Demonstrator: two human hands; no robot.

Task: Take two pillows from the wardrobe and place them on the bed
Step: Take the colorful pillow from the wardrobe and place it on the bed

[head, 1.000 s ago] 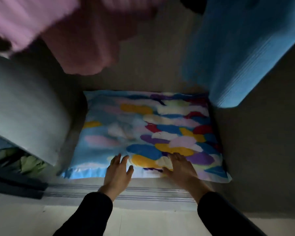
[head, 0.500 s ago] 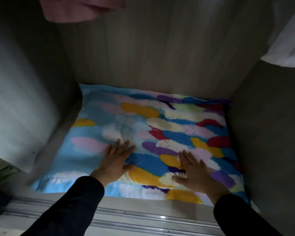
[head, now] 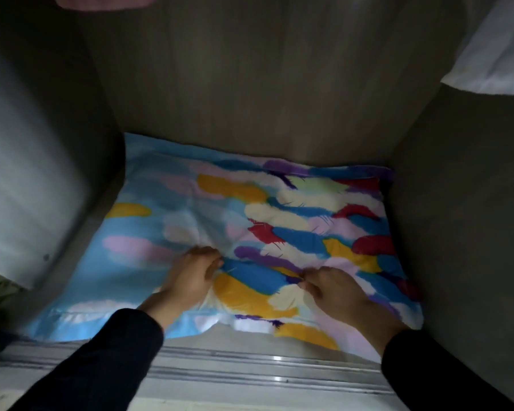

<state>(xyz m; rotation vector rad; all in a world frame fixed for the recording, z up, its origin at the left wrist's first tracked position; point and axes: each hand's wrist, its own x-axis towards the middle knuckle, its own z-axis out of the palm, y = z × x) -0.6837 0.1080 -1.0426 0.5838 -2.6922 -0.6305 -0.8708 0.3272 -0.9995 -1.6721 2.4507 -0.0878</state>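
Note:
A pillow (head: 279, 209) with a pale blue cover printed in yellow, red, purple and cream feather shapes lies flat on the floor of the dark wardrobe. My left hand (head: 190, 277) rests on its near middle with the fingers curled into the fabric, which puckers around them. My right hand (head: 333, 289) is beside it, about a hand's width to the right, fingers bent and pinching the cover. Both arms wear dark sleeves. Only one pillow shows; anything beneath it is hidden.
The wardrobe's back wall (head: 264, 84) and right wall (head: 463, 218) close in the pillow. A pale panel (head: 21, 179) stands at the left. A metal sliding-door track (head: 235, 369) runs along the front edge. Pink cloth (head: 101, 1) and white cloth (head: 493, 54) hang above.
Both hands went from lying flat with spread fingers on the pillow to curling shut into its cover. The view has dropped closer to the wardrobe floor, and the blue hanging garment has left the view.

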